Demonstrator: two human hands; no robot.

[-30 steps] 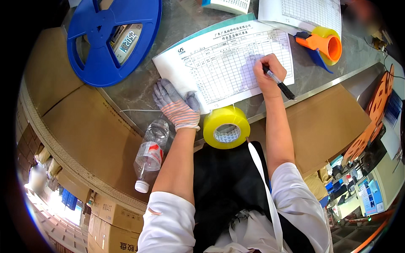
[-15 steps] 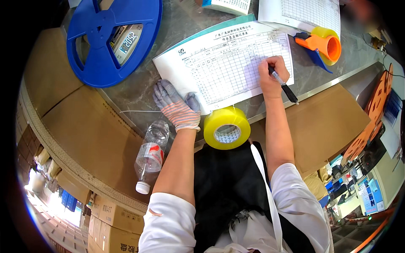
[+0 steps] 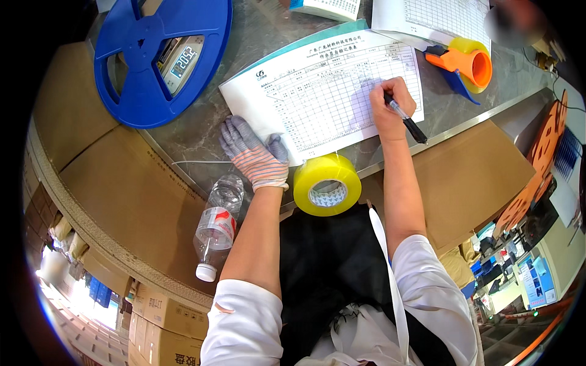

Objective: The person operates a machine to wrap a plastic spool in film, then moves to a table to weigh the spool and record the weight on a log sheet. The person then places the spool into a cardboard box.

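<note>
My left hand (image 3: 253,151), in a grey and orange-striped glove, lies flat on the lower left corner of a printed form (image 3: 329,116) with a grid table. My right hand (image 3: 392,108) is bare and closed round a pen (image 3: 405,119) with a black grip and clear barrel. It rests on the form's right part, and the pen tip is hidden by the fingers. Just below the form stands a roll of yellow tape (image 3: 328,185) at the table's near edge. A clear plastic bottle (image 3: 218,229) with a white cap lies beside my left forearm.
A large blue reel (image 3: 141,46) sits at the upper left, over a scale with a lit display (image 3: 181,64). An orange tape dispenser (image 3: 462,64) stands right of the form. More gridded sheets (image 3: 427,18) lie behind. Cardboard (image 3: 470,183) flanks the table's near edge.
My right hand has shifted slightly up and left on the form, and the pen has tilted a little. My left hand stays in place on the paper.
</note>
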